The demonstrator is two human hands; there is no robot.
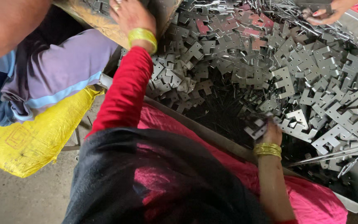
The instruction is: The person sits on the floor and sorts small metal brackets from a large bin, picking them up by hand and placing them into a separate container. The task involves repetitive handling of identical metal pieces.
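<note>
Head view: a deep heap of flat grey stamped metal brackets (295,70) fills the right and upper middle of the frame, lying loose in a metal tray whose rim (212,132) runs diagonally from centre left to lower right. The pieces lie every way up, so any one must be picked out singly.

The right hand (271,132), with gold bangles (267,149) at the wrist, sits at the centre right, at the near edge of the heap just inside the rim. Its grip is closed around a few brackets (257,129), fingers curled so the flat pieces stay stacked against the palm.

The left hand (130,14), in a red sleeve with a yellow-green bangle (142,36), reaches to the upper left and rests on a worn brown container (92,20) holding a few brackets. Its fingers run out of frame, so I cannot tell how its grip stands.

Another person's hand (326,14) works the heap at the upper right. A yellow woven sack (34,137) lies at the lower left.
</note>
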